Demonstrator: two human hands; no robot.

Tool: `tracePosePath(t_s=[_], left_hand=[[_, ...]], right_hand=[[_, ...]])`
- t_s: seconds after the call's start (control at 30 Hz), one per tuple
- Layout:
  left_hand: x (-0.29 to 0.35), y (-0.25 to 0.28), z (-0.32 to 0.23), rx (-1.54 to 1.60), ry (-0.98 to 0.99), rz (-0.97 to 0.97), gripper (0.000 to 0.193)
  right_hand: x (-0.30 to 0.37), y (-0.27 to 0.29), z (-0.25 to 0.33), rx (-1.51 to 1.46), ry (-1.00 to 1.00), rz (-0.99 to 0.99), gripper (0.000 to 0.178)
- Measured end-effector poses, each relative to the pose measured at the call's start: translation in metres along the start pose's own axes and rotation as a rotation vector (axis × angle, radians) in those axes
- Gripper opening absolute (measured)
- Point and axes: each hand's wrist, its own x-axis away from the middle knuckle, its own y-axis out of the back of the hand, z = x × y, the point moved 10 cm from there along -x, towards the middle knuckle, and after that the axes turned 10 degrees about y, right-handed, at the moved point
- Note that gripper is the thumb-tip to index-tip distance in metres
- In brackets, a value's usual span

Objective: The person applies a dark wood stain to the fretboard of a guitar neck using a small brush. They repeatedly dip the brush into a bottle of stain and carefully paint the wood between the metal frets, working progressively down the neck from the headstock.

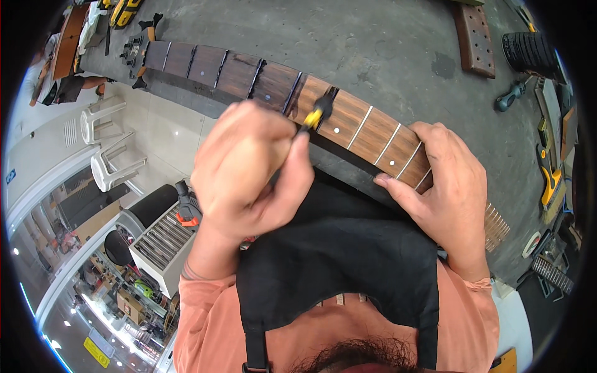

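A guitar neck (364, 121) lies slantwise across the grey workbench, fretboard up. Toward the headstock (132, 55) its wood is dark and wet-looking, with black along several frets; toward my right hand it is lighter brown with bright frets. My left hand (249, 165), blurred by motion, is closed around a small brush (318, 113) with a yellow part and a black tip. That tip touches the fretboard at a fret near the border of dark and light wood. My right hand (444, 180) grips the neck's near end, thumb on the near edge, fingers over the far edge.
On the bench at the right are a brown block with holes (476, 40), a black ribbed cylinder (532, 56), a screwdriver (511, 94) and a yellow-handled tool (550, 177). A black-and-orange clamp (186, 205) sits by a slatted box at left. White chairs (115, 165) stand beyond.
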Motion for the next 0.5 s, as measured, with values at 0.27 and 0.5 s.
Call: tracePosePath(t_s=[0.27, 0.5], left_hand=[[0.014, 0.013, 0.012, -0.012, 0.019, -0.059, 0.031], [0.000, -0.006, -0.002, -0.063, -0.094, -0.009, 0.033]], right_hand=[[0.002, -0.002, -0.003, -0.019, -0.060, 0.015, 0.073], [-0.001, 0.002, 0.001, 0.011, -0.001, -0.005, 0.066]])
